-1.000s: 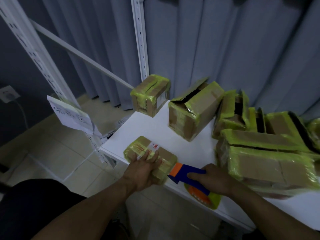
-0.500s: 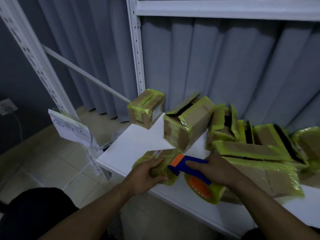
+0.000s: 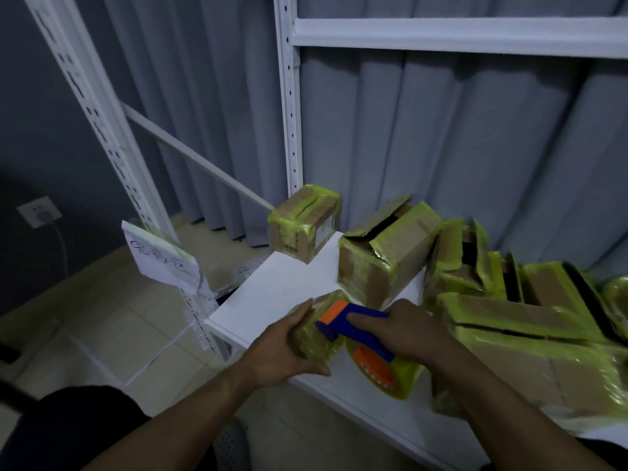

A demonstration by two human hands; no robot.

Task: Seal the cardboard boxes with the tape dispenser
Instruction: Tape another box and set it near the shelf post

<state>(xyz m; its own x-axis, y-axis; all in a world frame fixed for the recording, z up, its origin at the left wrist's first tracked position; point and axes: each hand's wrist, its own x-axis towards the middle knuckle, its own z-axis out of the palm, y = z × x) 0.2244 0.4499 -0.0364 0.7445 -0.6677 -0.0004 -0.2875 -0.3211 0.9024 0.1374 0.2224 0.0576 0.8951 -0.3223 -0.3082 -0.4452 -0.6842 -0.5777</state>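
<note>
Small box (image 3: 311,338) wrapped in glossy yellow-green tape.

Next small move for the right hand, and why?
Likely pull the dispenser along the small box toward the body, laying tape. The right hand grips the dispenser with its head against the box, and the left hand grips the box, steadying it.
</note>
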